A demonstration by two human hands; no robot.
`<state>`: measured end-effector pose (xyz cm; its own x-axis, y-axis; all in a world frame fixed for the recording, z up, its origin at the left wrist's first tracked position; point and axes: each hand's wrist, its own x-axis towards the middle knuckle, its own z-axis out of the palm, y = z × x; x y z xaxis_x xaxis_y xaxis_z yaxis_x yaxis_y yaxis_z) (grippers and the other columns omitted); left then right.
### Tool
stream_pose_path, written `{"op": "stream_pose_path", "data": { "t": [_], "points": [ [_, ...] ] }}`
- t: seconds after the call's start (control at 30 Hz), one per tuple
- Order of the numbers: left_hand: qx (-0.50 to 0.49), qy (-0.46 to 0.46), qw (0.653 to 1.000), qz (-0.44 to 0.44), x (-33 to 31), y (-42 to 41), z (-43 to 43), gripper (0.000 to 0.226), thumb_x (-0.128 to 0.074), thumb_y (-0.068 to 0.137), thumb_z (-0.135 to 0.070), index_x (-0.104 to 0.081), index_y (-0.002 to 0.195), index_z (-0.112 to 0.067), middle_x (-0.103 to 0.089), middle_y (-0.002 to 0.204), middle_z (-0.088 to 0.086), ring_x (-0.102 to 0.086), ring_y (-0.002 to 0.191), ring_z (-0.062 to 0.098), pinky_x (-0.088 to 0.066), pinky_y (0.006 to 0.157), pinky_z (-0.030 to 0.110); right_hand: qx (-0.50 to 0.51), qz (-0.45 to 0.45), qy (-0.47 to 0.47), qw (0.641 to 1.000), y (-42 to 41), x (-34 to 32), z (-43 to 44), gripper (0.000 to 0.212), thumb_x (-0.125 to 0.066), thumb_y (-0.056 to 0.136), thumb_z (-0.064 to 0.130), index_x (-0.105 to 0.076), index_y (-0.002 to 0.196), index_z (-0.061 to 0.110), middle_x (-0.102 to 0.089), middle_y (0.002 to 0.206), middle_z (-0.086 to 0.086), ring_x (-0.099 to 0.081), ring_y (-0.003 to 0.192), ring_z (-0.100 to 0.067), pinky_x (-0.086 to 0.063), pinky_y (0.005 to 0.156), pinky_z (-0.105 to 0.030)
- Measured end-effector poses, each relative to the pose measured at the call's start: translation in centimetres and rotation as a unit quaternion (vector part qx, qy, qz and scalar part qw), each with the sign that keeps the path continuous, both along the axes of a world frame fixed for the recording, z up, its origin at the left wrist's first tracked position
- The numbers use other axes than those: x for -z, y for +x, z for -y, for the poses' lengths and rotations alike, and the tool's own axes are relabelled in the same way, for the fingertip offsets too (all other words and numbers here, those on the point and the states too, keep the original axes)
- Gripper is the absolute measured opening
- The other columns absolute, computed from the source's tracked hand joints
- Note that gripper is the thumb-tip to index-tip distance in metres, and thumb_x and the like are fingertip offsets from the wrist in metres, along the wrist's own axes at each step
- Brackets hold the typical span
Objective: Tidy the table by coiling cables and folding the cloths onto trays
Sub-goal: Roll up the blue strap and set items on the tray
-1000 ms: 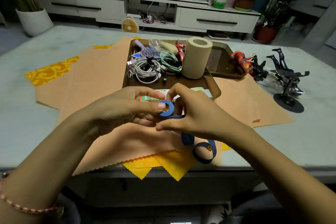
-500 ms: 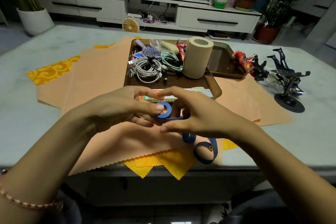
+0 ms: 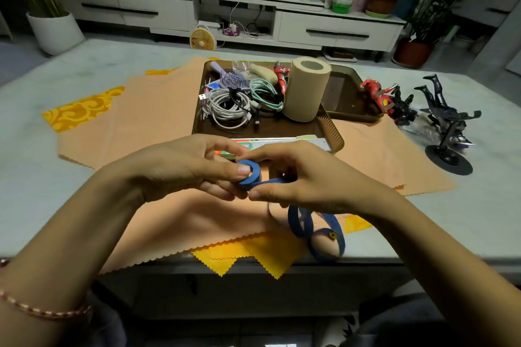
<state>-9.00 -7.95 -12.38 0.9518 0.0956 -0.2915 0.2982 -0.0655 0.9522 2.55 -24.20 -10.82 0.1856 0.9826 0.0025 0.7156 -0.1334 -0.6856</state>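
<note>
My left hand pinches a small rolled-up coil of a flat blue strap between thumb and fingers, just above the table's near side. My right hand holds the strap's free length right beside the coil; the loose end curls down in loops onto the orange cloth. Yellow cloths lie under the orange ones. Behind my hands stands a brown tray with coiled white cables and a coiled green cable.
The tray also holds a hairbrush, a tan paper roll and a flat box. A second tray sits behind it. Toy figures and a black stand are at the right.
The blue coil in my left hand has gained a turn as my right hand fed the strap round it. The loose end on the cloth has shifted a little.
</note>
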Motion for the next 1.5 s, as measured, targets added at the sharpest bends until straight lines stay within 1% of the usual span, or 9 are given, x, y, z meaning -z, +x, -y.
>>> {"op": "stream_pose_path", "data": {
  "t": [0.1,0.4,0.57,0.73,0.87,0.97,1.07,1.27,1.5],
  "points": [
    [0.046,0.026,0.998,-0.016,-0.1,-0.1,-0.2,0.055,-0.072,0.064,-0.025,-0.056,0.116,-0.015,-0.073,0.090,0.014,-0.071,0.076,0.018,-0.057,0.069,0.024,-0.015,0.012,-0.019,1.000,-0.4,0.1,-0.1,0.045,-0.072,0.080,0.023,-0.060,0.123,0.020,-0.059,0.062,0.018,-0.055,0.056,-0.001,-0.046,0.058,-0.019],
    [-0.062,-0.023,0.997,0.033,0.5,0.6,1.0,0.060,-0.075,0.052,-0.032,-0.060,0.108,-0.014,-0.072,0.075,0.008,-0.067,0.064,0.015,-0.058,0.063,0.024,0.093,0.155,0.073,0.981,-0.1,1.1,-0.2,0.041,-0.072,0.072,0.046,-0.049,0.093,0.020,-0.052,0.066,0.016,-0.049,0.060,0.000,-0.039,0.054,-0.022],
    [0.021,0.006,1.000,-0.006,-0.1,-0.1,0.1,0.060,-0.087,0.059,-0.030,-0.058,0.109,-0.016,-0.072,0.083,0.015,-0.069,0.069,0.017,-0.058,0.067,0.025,-0.021,-0.024,-0.015,0.999,0.4,0.2,0.1,0.041,-0.073,0.079,0.023,-0.059,0.118,0.020,-0.066,0.078,0.011,-0.064,0.062,-0.002,-0.046,0.058,-0.011],
    [-0.071,-0.022,0.997,0.028,0.2,0.4,0.8,0.058,-0.074,0.057,-0.028,-0.060,0.110,-0.012,-0.073,0.088,0.013,-0.070,0.070,0.019,-0.059,0.066,0.026,0.080,0.105,0.055,0.990,-0.2,0.8,-0.1,0.036,-0.074,0.074,0.038,-0.050,0.091,0.019,-0.059,0.071,0.009,-0.054,0.060,-0.003,-0.044,0.054,-0.022],
    [-0.102,-0.044,0.993,0.039,0.5,0.6,1.1,0.054,-0.077,0.059,-0.023,-0.060,0.109,-0.010,-0.074,0.088,0.013,-0.070,0.068,0.018,-0.058,0.062,0.026,0.103,0.189,0.081,0.973,-0.7,1.6,-0.1,0.039,-0.068,0.077,0.046,-0.045,0.095,0.020,-0.052,0.070,0.012,-0.049,0.062,-0.005,-0.044,0.056,-0.028],
    [-0.077,-0.012,0.997,0.030,0.7,0.3,0.3,0.043,-0.079,0.063,-0.021,-0.062,0.103,-0.014,-0.073,0.090,0.012,-0.071,0.072,0.018,-0.058,0.063,0.026,0.060,0.080,0.047,0.994,-0.2,1.0,-0.2,0.049,-0.073,0.076,0.037,-0.053,0.119,0.023,-0.054,0.072,0.018,-0.053,0.063,0.001,-0.038,0.055,-0.012],
    [-0.035,0.032,0.998,0.030,0.7,0.1,-0.1,0.024,-0.070,0.071,-0.019,-0.066,0.094,-0.019,-0.073,0.091,0.009,-0.070,0.076,0.016,-0.059,0.074,0.030,0.005,-0.003,0.009,1.000,0.0,0.4,-0.1,0.038,-0.075,0.077,0.024,-0.061,0.112,0.020,-0.066,0.081,0.007,-0.060,0.065,-0.001,-0.045,0.057,-0.014],
    [-0.090,-0.004,0.995,0.050,0.8,0.7,1.1,0.015,-0.061,0.082,-0.007,-0.061,0.094,-0.015,-0.068,0.074,0.003,-0.066,0.057,0.007,-0.055,0.056,0.020,0.124,0.132,0.080,0.980,-1.0,1.6,-0.4,0.045,-0.069,0.070,0.052,-0.047,0.088,0.016,-0.058,0.069,0.008,-0.054,0.062,-0.009,-0.042,0.056,-0.030],
    [-0.020,0.010,1.000,-0.003,0.1,0.0,0.5,0.054,-0.074,0.056,-0.030,-0.059,0.106,-0.015,-0.072,0.085,0.017,-0.068,0.068,0.019,-0.058,0.064,0.024,0.007,0.017,0.010,1.000,0.0,0.6,-0.3,0.040,-0.077,0.074,0.027,-0.063,0.111,0.018,-0.064,0.083,0.010,-0.059,0.066,-0.002,-0.042,0.057,-0.010]
  ]
}}
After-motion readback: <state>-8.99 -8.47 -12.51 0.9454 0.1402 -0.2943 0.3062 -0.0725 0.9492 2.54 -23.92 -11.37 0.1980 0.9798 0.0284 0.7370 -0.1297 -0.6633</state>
